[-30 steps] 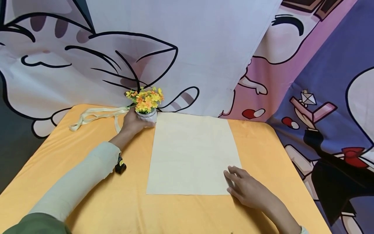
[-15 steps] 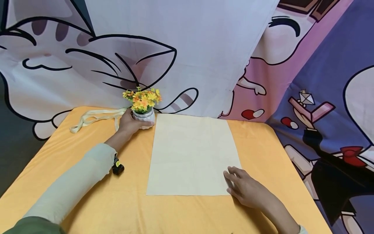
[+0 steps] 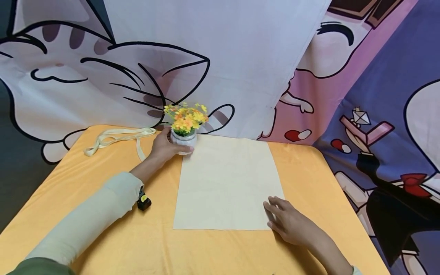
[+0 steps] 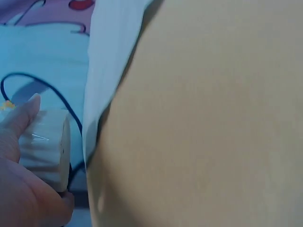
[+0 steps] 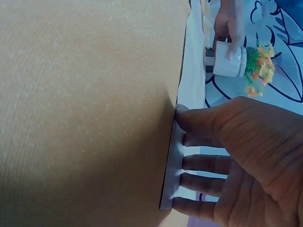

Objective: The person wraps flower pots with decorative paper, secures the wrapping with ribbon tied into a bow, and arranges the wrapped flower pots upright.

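Note:
My left hand (image 3: 164, 147) grips a small white flowerpot (image 3: 184, 142) of yellow and orange flowers (image 3: 188, 119), thumb across its front. In the head view the pot overlaps the far left corner of a flat cream cloth sheet (image 3: 228, 183). A gap shows under the pot's base in the right wrist view, so the pot (image 5: 227, 59) is held up off the table. Only part of the pot (image 4: 45, 146) shows in the left wrist view. My right hand (image 3: 292, 221) lies at the sheet's near right corner, fingers spread and extended, fingertips at its edge.
A looped cream strap (image 3: 118, 137) lies on the far left of the yellow-covered table (image 3: 137, 244). Cartoon-printed cloth (image 3: 240, 68) hangs behind the table and along its right side. A small black device (image 3: 143, 201) sits at my left wrist.
The left hand and flowerpot first shift slightly left, then right, so the pot now overlaps the sheet's far left corner. The right hand stays in place.

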The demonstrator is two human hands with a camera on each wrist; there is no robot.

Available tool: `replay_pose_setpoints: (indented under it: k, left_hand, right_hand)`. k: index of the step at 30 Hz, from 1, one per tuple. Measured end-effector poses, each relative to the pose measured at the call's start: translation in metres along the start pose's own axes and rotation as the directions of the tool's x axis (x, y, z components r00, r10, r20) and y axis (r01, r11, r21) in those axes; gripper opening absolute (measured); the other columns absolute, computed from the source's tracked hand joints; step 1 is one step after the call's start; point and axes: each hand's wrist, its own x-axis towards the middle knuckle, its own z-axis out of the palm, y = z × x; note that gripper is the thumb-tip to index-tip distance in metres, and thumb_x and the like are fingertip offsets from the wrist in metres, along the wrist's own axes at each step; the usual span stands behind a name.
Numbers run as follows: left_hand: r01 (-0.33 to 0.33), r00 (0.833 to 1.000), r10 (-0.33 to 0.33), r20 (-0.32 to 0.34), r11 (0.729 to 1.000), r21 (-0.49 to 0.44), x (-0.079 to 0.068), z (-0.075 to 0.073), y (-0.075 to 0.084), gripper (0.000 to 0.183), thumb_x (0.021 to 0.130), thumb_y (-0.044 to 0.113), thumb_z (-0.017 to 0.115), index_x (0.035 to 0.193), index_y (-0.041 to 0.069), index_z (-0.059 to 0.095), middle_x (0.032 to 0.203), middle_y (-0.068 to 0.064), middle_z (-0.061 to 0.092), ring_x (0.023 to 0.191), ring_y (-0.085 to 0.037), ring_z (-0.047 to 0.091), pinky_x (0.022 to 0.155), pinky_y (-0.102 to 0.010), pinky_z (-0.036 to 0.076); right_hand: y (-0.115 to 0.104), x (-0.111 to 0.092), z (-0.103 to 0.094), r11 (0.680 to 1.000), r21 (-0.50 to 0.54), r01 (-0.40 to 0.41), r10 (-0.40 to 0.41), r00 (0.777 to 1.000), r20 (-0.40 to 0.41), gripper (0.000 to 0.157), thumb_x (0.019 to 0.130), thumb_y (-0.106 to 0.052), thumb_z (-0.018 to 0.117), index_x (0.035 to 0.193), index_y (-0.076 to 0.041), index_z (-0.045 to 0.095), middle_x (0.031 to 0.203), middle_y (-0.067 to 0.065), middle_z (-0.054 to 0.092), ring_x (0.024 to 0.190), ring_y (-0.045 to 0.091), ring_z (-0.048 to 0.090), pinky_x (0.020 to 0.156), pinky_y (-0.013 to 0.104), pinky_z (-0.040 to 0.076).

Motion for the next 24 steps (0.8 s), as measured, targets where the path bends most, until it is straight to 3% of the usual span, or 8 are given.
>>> replay_pose_setpoints:
  k: [6, 14, 19, 24]
  left_hand:
    - [-0.032, 0.998, 0.029, 0.058, 0.998, 0.057, -0.005, 0.024, 0.016, 0.108, 0.075, 0.020, 0.107, 0.166, 0.011, 0.049, 0.165, -0.015, 0.058, 0.153, -0.037, 0.053, 0.130, -0.056, 0.046]
    - [-0.080, 0.987, 0.067, 0.148, 0.993, 0.084, -0.013, 0.054, 0.037, 0.118, 0.074, 0.019, 0.108, 0.172, 0.014, 0.044, 0.171, -0.011, 0.054, 0.158, -0.036, 0.051, 0.133, -0.056, 0.044]
    - [-0.110, 0.978, 0.095, 0.187, 0.992, 0.070, -0.016, 0.073, 0.043, 0.110, 0.070, 0.018, 0.109, 0.165, 0.013, 0.053, 0.162, -0.011, 0.062, 0.150, -0.036, 0.058, 0.128, -0.057, 0.048]
    - [-0.159, 0.965, 0.131, 0.225, 0.981, 0.110, -0.018, 0.090, 0.045, 0.113, 0.070, 0.019, 0.109, 0.167, 0.012, 0.052, 0.161, -0.011, 0.064, 0.148, -0.036, 0.060, 0.125, -0.055, 0.052]
  right_hand:
    - [0.000, -0.001, 0.001, 1.000, -0.006, 0.004, -0.004, 1.000, -0.005, 0.051, 0.106, -0.022, 0.080, 0.151, -0.001, 0.069, 0.153, 0.026, 0.066, 0.141, 0.048, 0.066, 0.111, 0.060, 0.060]
    - [0.000, -0.003, 0.002, 1.000, -0.021, 0.009, -0.010, 1.000, -0.020, 0.051, 0.105, -0.022, 0.081, 0.150, -0.002, 0.070, 0.152, 0.024, 0.067, 0.140, 0.047, 0.066, 0.112, 0.059, 0.060]
    - [0.000, -0.004, 0.003, 1.000, -0.022, 0.012, -0.013, 1.000, -0.028, 0.051, 0.105, -0.021, 0.080, 0.151, -0.002, 0.069, 0.152, 0.025, 0.066, 0.140, 0.047, 0.066, 0.111, 0.058, 0.061]
    - [0.000, -0.003, 0.003, 0.999, -0.030, 0.020, -0.021, 0.999, -0.029, 0.051, 0.106, -0.021, 0.079, 0.152, -0.002, 0.069, 0.152, 0.025, 0.066, 0.140, 0.047, 0.067, 0.110, 0.058, 0.061]
